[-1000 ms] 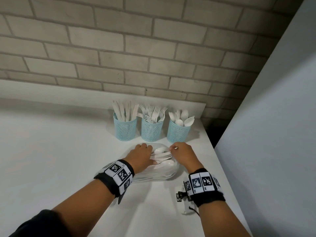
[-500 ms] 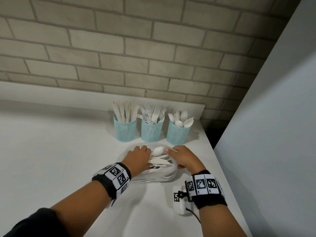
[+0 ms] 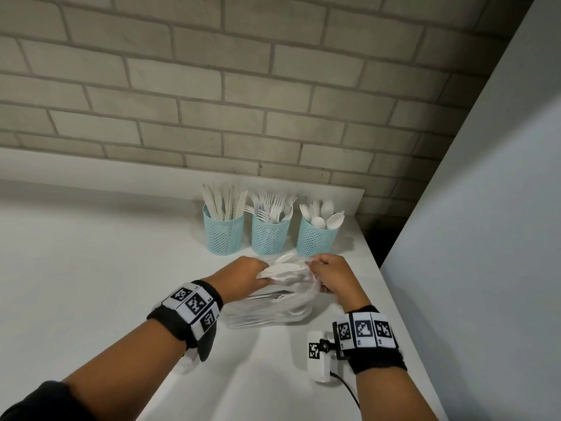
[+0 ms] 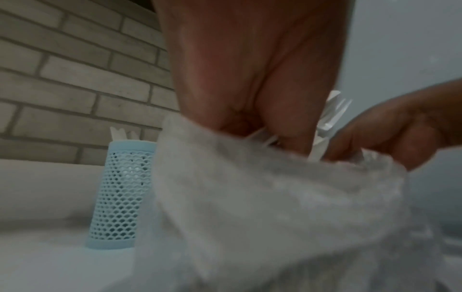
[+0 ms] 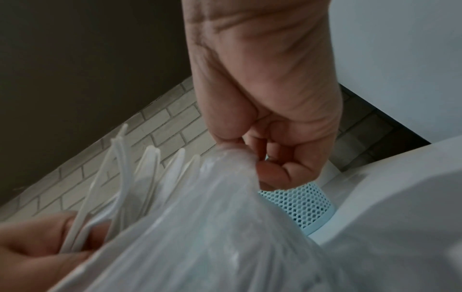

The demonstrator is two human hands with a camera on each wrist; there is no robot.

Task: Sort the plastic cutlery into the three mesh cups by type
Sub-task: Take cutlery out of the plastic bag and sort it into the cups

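Three light-blue mesh cups stand in a row by the brick wall: knives (image 3: 224, 230), forks (image 3: 269, 235), spoons (image 3: 315, 238). In front of them a clear plastic bag (image 3: 273, 311) of white cutlery lies on the white counter. My left hand (image 3: 263, 273) grips a bundle of white cutlery (image 3: 283, 268) at the bag's mouth. My right hand (image 3: 315, 270) pinches the bag's edge and holds it up. In the right wrist view the fingers (image 5: 265, 170) pinch the bag film (image 5: 225, 217), with cutlery handles (image 5: 120, 168) sticking out beside it. The left wrist view shows the bag (image 4: 262, 197) under my palm.
A small white device (image 3: 318, 357) with a marker tag and a black cable sits by my right wrist. A grey panel (image 3: 485, 238) rises along the counter's right edge. A brick wall (image 3: 212, 101) backs the counter, with bare counter (image 3: 91, 268) to the left.
My left hand has closed round a bundle of cutlery and raised it at the bag's mouth. My right hand has lifted the bag's edge.
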